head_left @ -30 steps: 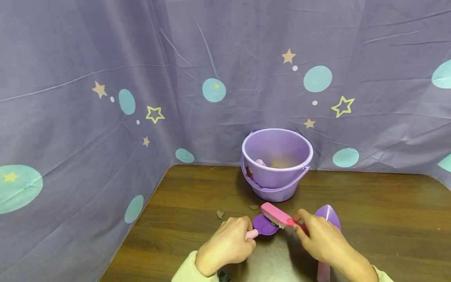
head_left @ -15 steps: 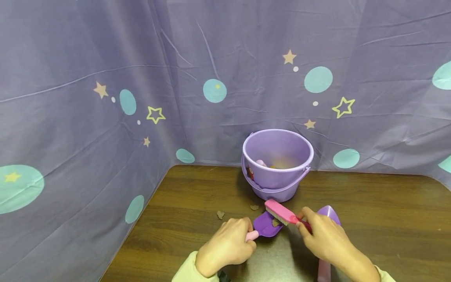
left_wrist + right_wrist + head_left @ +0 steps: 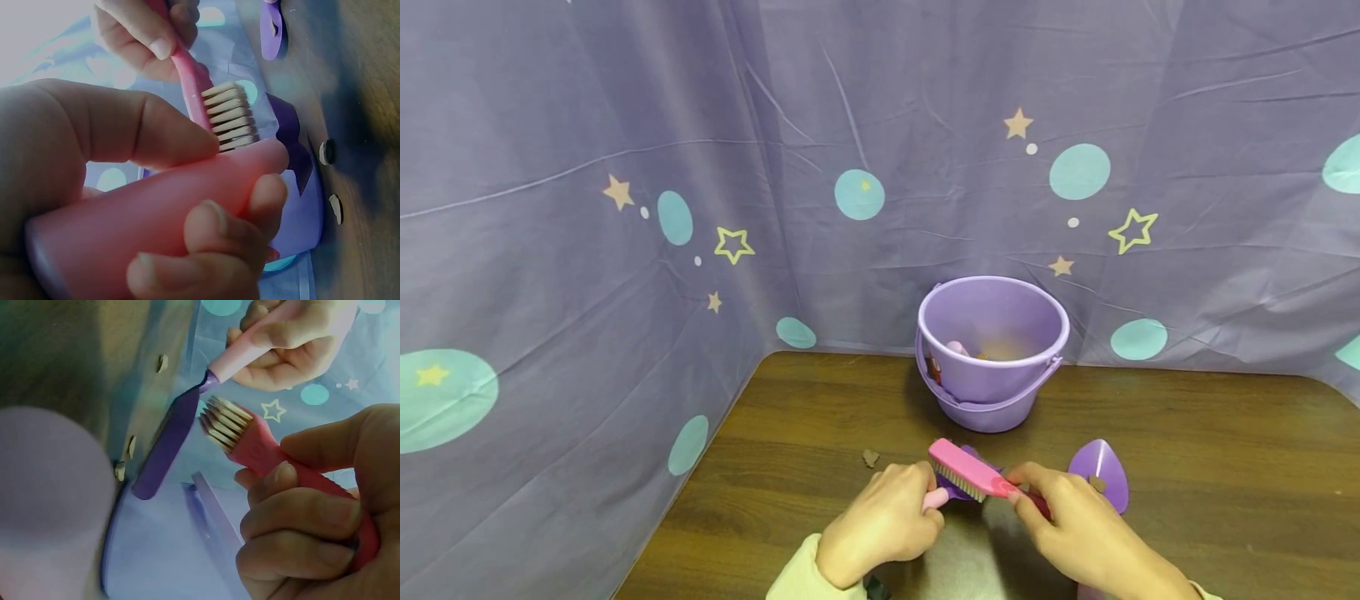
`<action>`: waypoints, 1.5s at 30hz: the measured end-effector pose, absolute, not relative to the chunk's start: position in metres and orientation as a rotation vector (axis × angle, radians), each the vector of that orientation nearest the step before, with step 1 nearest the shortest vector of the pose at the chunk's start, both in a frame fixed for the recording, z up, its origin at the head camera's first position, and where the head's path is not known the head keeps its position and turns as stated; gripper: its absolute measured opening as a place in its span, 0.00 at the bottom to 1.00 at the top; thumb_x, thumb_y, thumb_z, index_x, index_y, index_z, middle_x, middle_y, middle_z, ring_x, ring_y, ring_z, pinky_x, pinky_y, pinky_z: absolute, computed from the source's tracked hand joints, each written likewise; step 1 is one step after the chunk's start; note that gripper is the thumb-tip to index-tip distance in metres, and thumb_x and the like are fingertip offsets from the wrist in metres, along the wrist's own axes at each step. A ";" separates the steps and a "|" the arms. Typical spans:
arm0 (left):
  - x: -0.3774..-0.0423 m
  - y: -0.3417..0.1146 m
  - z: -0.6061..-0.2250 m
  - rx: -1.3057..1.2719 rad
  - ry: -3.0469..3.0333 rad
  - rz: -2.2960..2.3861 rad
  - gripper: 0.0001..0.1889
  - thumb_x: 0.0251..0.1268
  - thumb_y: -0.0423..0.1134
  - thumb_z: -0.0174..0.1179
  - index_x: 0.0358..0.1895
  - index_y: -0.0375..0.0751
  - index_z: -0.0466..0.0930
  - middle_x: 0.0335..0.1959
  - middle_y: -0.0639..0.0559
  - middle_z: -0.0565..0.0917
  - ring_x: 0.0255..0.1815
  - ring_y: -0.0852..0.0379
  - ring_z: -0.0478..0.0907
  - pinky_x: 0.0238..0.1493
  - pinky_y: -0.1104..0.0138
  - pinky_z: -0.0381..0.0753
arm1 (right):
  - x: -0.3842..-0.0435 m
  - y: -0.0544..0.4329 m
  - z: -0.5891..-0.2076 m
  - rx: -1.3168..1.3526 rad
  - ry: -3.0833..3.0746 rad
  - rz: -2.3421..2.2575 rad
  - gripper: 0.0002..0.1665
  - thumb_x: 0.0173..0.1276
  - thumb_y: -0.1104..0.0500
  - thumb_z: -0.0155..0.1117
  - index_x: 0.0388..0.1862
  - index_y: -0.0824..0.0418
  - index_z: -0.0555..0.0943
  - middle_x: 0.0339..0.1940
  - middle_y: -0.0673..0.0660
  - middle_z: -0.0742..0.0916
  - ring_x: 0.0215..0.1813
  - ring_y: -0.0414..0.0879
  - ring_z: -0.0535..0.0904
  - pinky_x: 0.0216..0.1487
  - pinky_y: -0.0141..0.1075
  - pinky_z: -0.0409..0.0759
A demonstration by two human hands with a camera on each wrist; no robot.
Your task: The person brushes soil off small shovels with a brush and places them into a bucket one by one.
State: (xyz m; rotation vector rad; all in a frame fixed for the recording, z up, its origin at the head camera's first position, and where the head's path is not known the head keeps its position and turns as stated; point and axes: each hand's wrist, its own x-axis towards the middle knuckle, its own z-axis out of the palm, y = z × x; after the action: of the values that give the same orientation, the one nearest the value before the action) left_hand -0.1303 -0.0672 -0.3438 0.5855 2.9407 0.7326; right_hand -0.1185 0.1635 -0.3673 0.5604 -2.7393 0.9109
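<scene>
1. Well, the left hand (image 3: 886, 514) is clamped round the pink handle of a purple scoop (image 3: 167, 450), its fingers and thumb curled in close
2. The right hand (image 3: 1078, 521) is clamped too, on the narrow handle of a pink brush (image 3: 968, 468)
3. The brush's pale bristles (image 3: 226, 424) lie over the scoop's blade and cover part of it in the head view; whether they touch it I cannot tell
4. Scoop and brush are both on the near side of a lilac bucket (image 3: 992, 387), which stands on the wooden surface (image 3: 1225, 467) near the patterned curtain (image 3: 910, 92)
5. Partly behind the right hand lies a purple shovel (image 3: 1102, 458), a brown piece (image 3: 1097, 483) on its blade
6. Another brown piece (image 3: 870, 457) lies on the surface just beyond the left hand
</scene>
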 end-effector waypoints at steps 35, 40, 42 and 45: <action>-0.129 -0.066 -0.341 0.607 2.949 0.722 0.08 0.44 0.34 0.60 0.25 0.49 0.71 0.20 0.60 0.72 0.22 0.62 0.70 0.24 0.67 0.69 | -0.134 0.174 -0.381 0.394 -2.844 0.799 0.07 0.63 0.58 0.63 0.37 0.45 0.79 0.13 0.40 0.68 0.17 0.34 0.62 0.18 0.31 0.61; -0.129 -0.066 -0.340 0.607 2.947 0.716 0.08 0.44 0.34 0.60 0.24 0.50 0.70 0.19 0.60 0.71 0.22 0.62 0.69 0.23 0.67 0.69 | -0.136 0.175 -0.381 0.364 -2.865 0.795 0.06 0.64 0.58 0.62 0.37 0.46 0.79 0.13 0.41 0.69 0.18 0.35 0.63 0.18 0.32 0.62; -0.129 -0.067 -0.340 0.608 2.944 0.716 0.08 0.44 0.34 0.59 0.24 0.49 0.70 0.19 0.60 0.71 0.21 0.62 0.69 0.23 0.67 0.69 | -0.137 0.176 -0.381 0.358 -2.867 0.789 0.06 0.64 0.58 0.62 0.37 0.46 0.80 0.14 0.41 0.69 0.18 0.35 0.64 0.19 0.33 0.62; -0.128 -0.067 -0.340 0.614 2.946 0.703 0.08 0.43 0.33 0.59 0.24 0.49 0.70 0.19 0.60 0.71 0.21 0.62 0.69 0.23 0.67 0.69 | -0.138 0.177 -0.382 0.348 -2.872 0.783 0.06 0.64 0.58 0.62 0.38 0.46 0.80 0.14 0.41 0.69 0.18 0.36 0.64 0.19 0.33 0.62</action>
State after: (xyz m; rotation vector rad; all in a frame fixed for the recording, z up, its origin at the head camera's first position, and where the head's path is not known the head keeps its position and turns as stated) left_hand -0.1279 -0.0668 -0.3401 0.6141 2.9462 0.7026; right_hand -0.1383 0.1767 -0.3817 0.3479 -2.8718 0.7833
